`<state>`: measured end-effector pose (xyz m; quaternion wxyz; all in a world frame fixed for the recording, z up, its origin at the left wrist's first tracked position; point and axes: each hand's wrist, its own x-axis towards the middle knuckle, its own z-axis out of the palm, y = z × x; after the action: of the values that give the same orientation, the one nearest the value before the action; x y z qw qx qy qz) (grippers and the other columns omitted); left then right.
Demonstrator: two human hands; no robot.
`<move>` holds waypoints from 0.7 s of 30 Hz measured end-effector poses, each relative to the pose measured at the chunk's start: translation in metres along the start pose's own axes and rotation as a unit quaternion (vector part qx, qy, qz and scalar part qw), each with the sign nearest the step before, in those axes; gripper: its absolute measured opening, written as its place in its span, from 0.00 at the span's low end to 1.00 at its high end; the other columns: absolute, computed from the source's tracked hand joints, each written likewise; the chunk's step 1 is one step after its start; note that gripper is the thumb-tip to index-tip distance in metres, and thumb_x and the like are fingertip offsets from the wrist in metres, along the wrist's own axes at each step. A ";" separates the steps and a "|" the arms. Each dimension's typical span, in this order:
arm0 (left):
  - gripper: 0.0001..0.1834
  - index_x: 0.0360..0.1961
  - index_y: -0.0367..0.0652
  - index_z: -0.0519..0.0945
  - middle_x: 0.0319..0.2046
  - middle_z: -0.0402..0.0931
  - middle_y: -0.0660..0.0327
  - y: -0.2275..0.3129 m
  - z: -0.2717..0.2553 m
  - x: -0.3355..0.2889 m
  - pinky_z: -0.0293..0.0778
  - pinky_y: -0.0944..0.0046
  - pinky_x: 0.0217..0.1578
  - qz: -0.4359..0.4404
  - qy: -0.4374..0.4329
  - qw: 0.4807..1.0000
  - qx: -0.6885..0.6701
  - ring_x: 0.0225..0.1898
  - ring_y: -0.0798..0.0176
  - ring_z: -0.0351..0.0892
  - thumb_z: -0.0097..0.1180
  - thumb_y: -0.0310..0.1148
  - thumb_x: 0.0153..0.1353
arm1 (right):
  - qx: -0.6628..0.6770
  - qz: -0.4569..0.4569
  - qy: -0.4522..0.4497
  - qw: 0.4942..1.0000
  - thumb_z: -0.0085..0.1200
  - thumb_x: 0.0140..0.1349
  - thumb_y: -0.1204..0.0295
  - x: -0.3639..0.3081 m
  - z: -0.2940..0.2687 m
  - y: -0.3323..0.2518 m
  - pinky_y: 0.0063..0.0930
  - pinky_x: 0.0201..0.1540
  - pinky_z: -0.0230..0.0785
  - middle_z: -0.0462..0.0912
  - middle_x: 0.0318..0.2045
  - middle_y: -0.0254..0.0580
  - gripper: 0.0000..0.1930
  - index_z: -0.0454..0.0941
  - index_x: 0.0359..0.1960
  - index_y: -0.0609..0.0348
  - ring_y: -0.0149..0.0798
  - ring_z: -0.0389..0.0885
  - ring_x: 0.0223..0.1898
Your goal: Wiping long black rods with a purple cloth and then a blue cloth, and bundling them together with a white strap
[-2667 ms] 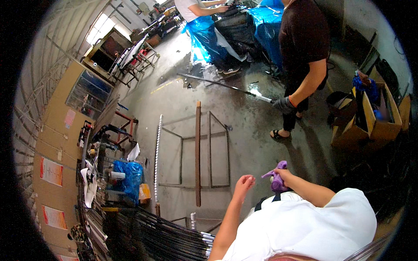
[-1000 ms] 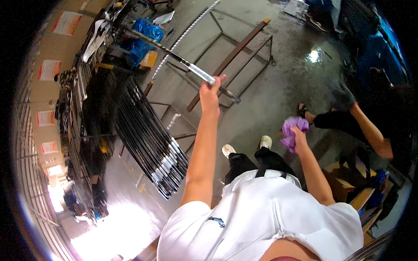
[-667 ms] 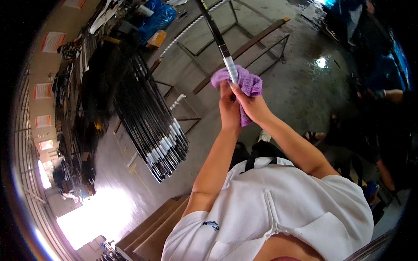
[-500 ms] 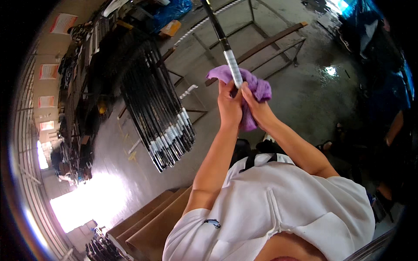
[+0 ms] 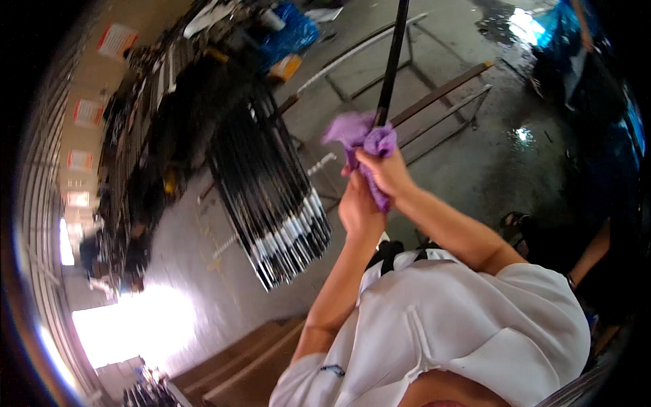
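Observation:
A long black rod (image 5: 392, 64) rises from my hands to the top edge of the view, tilted slightly right. My right hand (image 5: 388, 173) is closed on a purple cloth (image 5: 356, 129), which is bunched around the rod. Just below, my left hand (image 5: 361, 203) is wrapped around the rod's lower end, which its fingers hide. A tail of the cloth hangs down between both hands. To the left, many similar black rods (image 5: 261, 169) with whitish bands near their lower ends lie side by side in a row.
Metal rack frames (image 5: 441, 102) stand on the wet grey floor ahead. Brown boards or boxes (image 5: 251, 363) lie at the lower left. Blue plastic sheeting (image 5: 291, 34) and an orange-brown box (image 5: 285, 68) are at the far side. Another person's arm (image 5: 591, 251) shows at the right edge.
The right hand and cloth have shifted up relative to the left hand, covering the rod's pale band. The rod stands more upright and leans right. The view has shifted slightly.

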<state>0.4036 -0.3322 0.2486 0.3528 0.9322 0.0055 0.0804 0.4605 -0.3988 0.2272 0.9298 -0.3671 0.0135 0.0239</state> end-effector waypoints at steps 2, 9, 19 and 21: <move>0.12 0.40 0.42 0.63 0.33 0.73 0.45 -0.028 -0.012 0.000 0.68 0.49 0.30 -0.011 -0.056 0.996 0.072 0.35 0.40 0.73 0.44 0.32 0.54 | 0.026 0.006 0.031 0.999 0.55 0.55 0.69 0.004 0.019 0.016 0.31 0.20 0.68 0.74 0.25 0.38 0.11 0.66 0.36 0.58 0.35 0.73 0.15; 0.14 0.29 0.39 0.67 0.19 0.71 0.46 -0.117 -0.058 -0.073 0.67 0.48 0.22 -0.006 -0.141 0.978 0.153 0.22 0.42 0.73 0.51 0.40 0.54 | 0.050 0.060 0.230 0.970 0.50 0.58 0.59 0.064 -0.001 -0.027 0.24 0.11 0.54 0.66 0.12 0.30 0.11 0.67 0.28 0.52 0.28 0.62 0.10; 0.22 0.14 0.39 0.72 0.11 0.69 0.52 -0.387 -0.136 -0.256 0.65 0.52 0.16 -0.149 -0.155 0.956 0.201 0.14 0.49 0.72 0.58 0.49 0.44 | 0.024 -0.101 0.162 0.981 0.53 0.56 0.59 0.132 -0.042 -0.216 0.25 0.11 0.55 0.68 0.12 0.32 0.12 0.69 0.24 0.51 0.30 0.62 0.09; 0.20 0.13 0.38 0.73 0.08 0.68 0.53 -0.419 -0.158 -0.295 0.64 0.54 0.15 -0.212 -0.200 0.935 0.200 0.12 0.57 0.70 0.60 0.46 0.43 | 0.025 -0.129 0.109 0.985 0.51 0.57 0.57 0.141 -0.024 -0.238 0.24 0.13 0.56 0.67 0.11 0.32 0.13 0.69 0.24 0.52 0.30 0.62 0.09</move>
<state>0.1075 0.0665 0.0459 0.1622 0.9574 0.1486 -0.1871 0.6140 -0.5846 0.3659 0.9271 -0.3425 0.0674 -0.1367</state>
